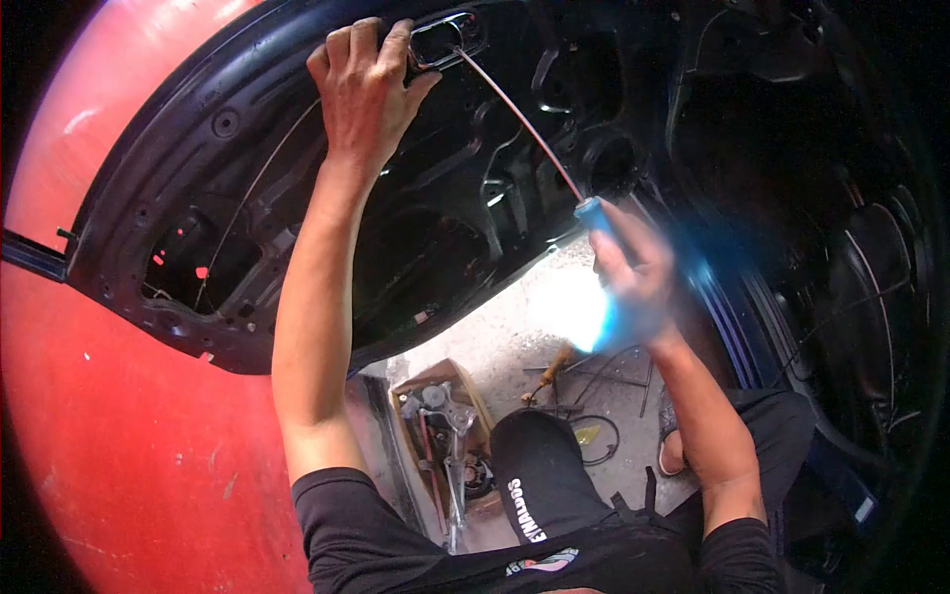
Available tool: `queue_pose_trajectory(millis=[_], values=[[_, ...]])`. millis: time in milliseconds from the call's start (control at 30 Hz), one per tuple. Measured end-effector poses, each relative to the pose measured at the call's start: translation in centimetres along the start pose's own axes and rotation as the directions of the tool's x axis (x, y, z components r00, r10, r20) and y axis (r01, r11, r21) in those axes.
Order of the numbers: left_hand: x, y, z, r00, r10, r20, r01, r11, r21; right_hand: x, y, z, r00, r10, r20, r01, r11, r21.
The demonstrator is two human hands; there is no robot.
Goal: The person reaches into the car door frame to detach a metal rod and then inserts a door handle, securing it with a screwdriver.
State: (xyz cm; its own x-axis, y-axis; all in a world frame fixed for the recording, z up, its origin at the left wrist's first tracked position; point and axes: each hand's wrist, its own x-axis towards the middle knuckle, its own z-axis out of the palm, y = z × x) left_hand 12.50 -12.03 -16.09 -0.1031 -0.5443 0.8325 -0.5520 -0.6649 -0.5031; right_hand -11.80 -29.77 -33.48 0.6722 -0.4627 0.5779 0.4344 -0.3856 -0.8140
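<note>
A dark car door panel (426, 198) with cut-outs fills the upper middle. My left hand (361, 89) is at its top, the fingers bent around a small oval part with a bright rim (443, 42) and the thumb at its lower edge. My right hand (638, 262), blurred, is closed around the blue handle of a screwdriver (524, 122). The long thin shaft runs up and left, and its tip is at the oval part. A thin cable (259, 168) crosses the panel to the left of my left forearm.
A cardboard box (404, 421) with metal mechanism parts stands on the floor below the panel. Beside it lie an orange-handled tool (556, 366), thin rods and a black loop. A red surface (168, 436) spans the left. The dark car body (792, 178) is at the right.
</note>
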Motion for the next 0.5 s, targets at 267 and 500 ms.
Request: queue_pose_trajectory(millis=[267,500], values=[[-0.1,0.0,0.4,1.0,0.012,-0.028,-0.012,1.0,0.015,0.4,0.1,-0.6,0.999,-0.034,0.013,0.034,0.999,-0.029],[-0.2,0.0,0.4,0.999,0.017,-0.037,-0.016,0.999,0.034,1.7,-0.3,-0.6,0.991,-0.128,0.04,0.133,0.974,-0.181]])
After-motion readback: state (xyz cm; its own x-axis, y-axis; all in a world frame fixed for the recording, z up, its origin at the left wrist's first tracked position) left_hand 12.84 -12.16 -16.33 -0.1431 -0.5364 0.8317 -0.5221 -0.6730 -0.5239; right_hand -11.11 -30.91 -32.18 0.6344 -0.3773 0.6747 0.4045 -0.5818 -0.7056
